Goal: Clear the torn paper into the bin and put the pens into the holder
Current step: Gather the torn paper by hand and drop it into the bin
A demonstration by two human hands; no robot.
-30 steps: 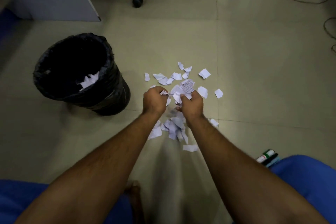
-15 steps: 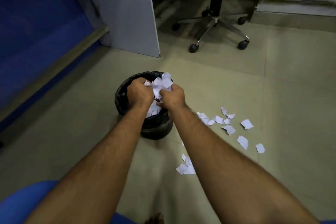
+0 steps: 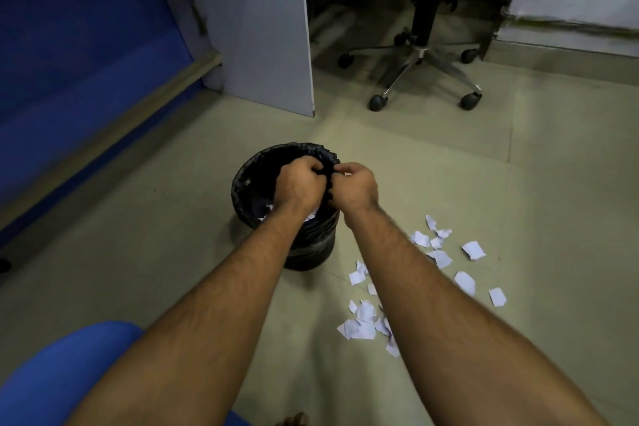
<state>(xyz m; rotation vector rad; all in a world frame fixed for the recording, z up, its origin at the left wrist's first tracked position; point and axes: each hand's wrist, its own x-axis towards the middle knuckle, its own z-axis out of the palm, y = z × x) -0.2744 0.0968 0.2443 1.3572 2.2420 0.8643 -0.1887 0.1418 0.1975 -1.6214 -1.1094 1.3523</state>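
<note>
A black bin [image 3: 249,169] lined with a black bag stands on the floor in front of me. Both my hands hover over its mouth, close together. My left hand [image 3: 299,183] has its fingers curled with nothing visible in them. In the curled fingers of my right hand [image 3: 356,187] a tiny white scrap shows. White torn paper [image 3: 309,217] lies inside the bin beneath my wrists. Several torn paper pieces [image 3: 361,322] lie on the floor right of the bin, with more scattered farther right [image 3: 439,258]. No pens or holder are in view.
A black office chair [image 3: 423,55] on castors stands behind the bin to the right. A grey partition panel [image 3: 262,28] rises behind the bin, with a blue wall [image 3: 86,45] to the left. My blue-clad knee [image 3: 58,373] is at the lower left.
Both hands gathered a bunch of torn paper from the floor pile and carried it over the bin. The bunch has left my hands and paper now lies in the bin.
</note>
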